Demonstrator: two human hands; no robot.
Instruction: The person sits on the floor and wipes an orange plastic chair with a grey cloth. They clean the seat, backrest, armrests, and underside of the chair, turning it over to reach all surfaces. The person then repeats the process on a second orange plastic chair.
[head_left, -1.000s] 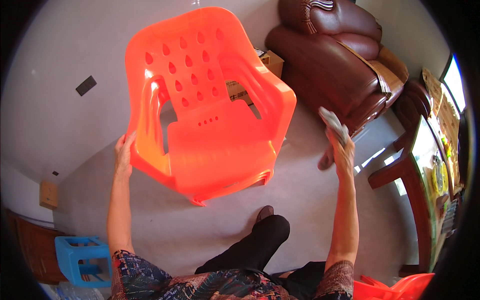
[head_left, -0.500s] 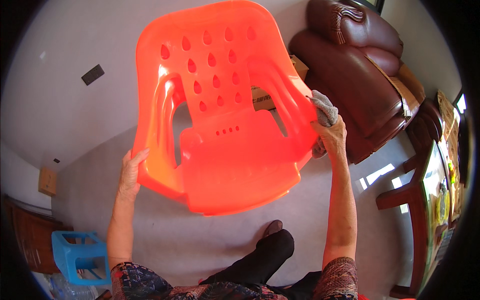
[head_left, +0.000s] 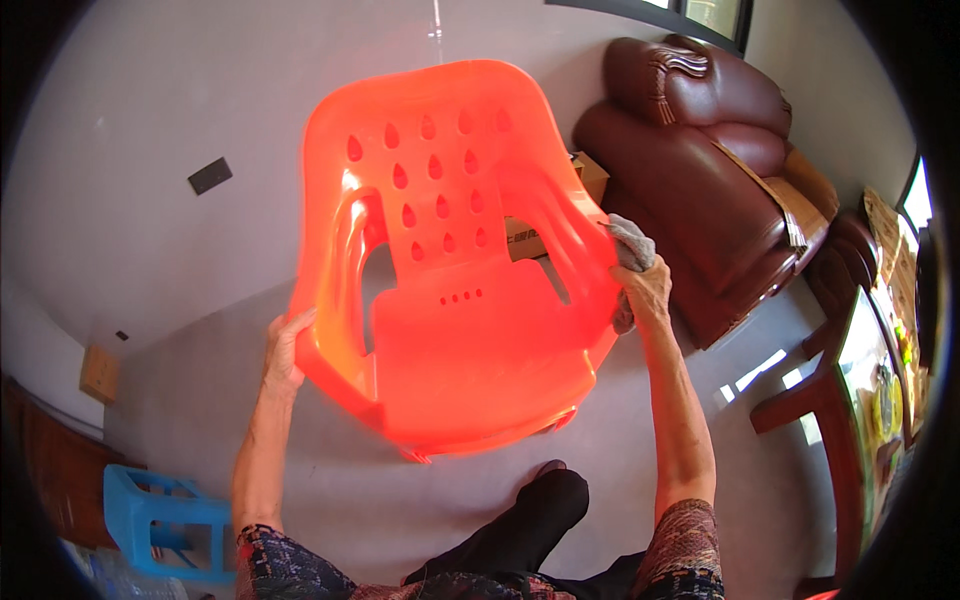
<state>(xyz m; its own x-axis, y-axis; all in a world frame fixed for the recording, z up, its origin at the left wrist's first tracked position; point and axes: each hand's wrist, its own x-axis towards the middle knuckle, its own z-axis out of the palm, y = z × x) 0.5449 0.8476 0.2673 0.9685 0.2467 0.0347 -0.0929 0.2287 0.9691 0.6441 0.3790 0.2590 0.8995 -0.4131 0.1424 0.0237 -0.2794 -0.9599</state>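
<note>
An orange-red plastic armchair (head_left: 480,350) fills the middle of the view, its backrest with teardrop holes away from me and its seat toward me. My left hand (head_left: 287,345) is closed on the front end of its left armrest. On the other side my right hand (head_left: 643,285) grips the right armrest and also holds a grey cloth (head_left: 632,242) against it. The fingers of both hands are partly hidden by the armrests. I cannot tell whether the chair's legs touch the floor.
A brown leather sofa (head_left: 690,210) stands at the far right, with cardboard boxes (head_left: 590,178) behind the chair. A wooden table with a glass top (head_left: 860,390) is at the right. At lower left is a blue plastic stool (head_left: 170,520); a small carton (head_left: 99,375) sits by the wall.
The chair has shifted lower in the view and slightly tipped, showing more of its front underside. Both hands keep their hold on it. The view itself has also tilted up.
</note>
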